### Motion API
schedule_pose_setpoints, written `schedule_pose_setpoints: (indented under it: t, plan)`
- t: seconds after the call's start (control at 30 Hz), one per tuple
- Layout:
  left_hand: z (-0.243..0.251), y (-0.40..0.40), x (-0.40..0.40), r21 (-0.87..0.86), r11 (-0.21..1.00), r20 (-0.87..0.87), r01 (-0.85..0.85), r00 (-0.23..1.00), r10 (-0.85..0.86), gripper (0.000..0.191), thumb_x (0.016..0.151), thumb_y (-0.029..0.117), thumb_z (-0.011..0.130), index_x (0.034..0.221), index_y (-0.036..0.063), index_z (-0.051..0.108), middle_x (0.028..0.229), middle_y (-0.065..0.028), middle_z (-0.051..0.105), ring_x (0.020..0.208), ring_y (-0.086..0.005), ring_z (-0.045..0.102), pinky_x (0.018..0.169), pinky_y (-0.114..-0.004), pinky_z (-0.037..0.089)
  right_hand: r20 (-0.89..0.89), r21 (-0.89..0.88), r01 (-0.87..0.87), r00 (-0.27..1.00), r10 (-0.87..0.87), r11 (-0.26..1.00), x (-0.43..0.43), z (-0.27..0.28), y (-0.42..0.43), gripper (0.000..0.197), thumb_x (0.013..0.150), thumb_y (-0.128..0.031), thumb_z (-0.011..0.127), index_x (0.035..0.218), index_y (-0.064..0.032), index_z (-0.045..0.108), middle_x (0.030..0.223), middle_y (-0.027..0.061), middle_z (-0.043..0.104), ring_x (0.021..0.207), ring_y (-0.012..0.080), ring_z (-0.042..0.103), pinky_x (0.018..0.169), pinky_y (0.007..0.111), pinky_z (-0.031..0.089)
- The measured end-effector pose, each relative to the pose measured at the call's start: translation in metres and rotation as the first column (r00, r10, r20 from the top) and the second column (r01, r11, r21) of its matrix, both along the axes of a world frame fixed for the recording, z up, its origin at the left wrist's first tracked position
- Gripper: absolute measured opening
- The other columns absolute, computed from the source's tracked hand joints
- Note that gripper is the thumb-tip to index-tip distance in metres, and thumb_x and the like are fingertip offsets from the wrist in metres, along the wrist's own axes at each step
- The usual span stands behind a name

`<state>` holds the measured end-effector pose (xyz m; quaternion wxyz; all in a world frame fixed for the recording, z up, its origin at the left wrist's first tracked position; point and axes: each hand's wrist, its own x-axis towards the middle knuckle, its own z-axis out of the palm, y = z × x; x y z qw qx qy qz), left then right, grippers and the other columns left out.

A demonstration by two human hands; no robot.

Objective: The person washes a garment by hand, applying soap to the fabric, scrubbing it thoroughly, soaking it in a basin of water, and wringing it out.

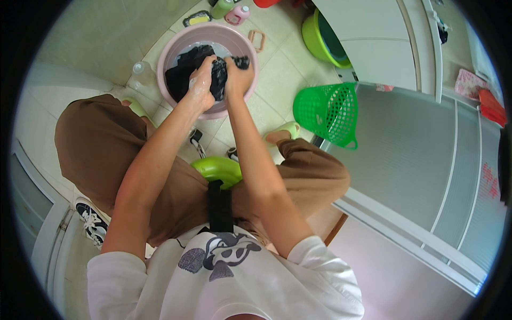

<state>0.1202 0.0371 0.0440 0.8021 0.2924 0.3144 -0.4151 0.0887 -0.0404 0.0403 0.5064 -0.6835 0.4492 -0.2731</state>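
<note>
A pink plastic basin (161, 76) stands on the tiled floor in front of me, holding sudsy water. Black wet cloth (182, 76) lies in it, part of it lifted between my hands. My left hand (203, 82) has soap suds on it and grips one side of the bunched cloth. On the other side, my right hand (239, 79) holds the same cloth, and a dark, blurred end sticks out past its fingers. Both hands are over the basin, close together. The fingertips are partly hidden by the cloth and the hands themselves.
Behind the basin are a soap dish (198, 18) with yellow soap, a green bottle (222, 9) and a pink bottle (237, 15). A clear bottle (142, 73) stands left. To the right are a beige frame-shaped object (257, 41), a green tub (314, 36) and a green perforated basket (316, 110).
</note>
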Motion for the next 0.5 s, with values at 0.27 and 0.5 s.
schedule_pose_setpoints:
  t: [0.27,0.5]
  plan:
    - [-0.021,0.003,-0.002,-0.043,0.999,0.098,-0.003,0.995,0.007,0.029,0.092,0.031,0.064,0.106,0.0063,0.059,0.093,-0.0047,0.065,0.08,-0.0185,0.066,0.072,-0.035,0.056,-0.116,-0.432,0.039,0.988,-0.098,0.901,-0.003,0.019,0.039,0.022,0.072,-0.014,0.073,0.078,0.0003,0.058,0.081,0.0175,0.062,0.076,0.0293,0.061,0.072,0.039,0.047]
    - [0.027,-0.004,-0.001,-0.178,0.979,0.143,0.103,0.987,-0.078,0.041,0.092,0.036,0.065,0.121,0.0079,0.058,0.121,-0.0052,0.063,0.108,-0.0188,0.061,0.094,-0.036,0.048,0.023,-0.3,0.276,0.959,-0.282,0.913,0.012,0.0,-0.045,0.023,0.076,-0.017,0.073,0.087,-0.0013,0.061,0.081,0.0119,0.064,0.075,0.0259,0.06,0.074,0.037,0.048]
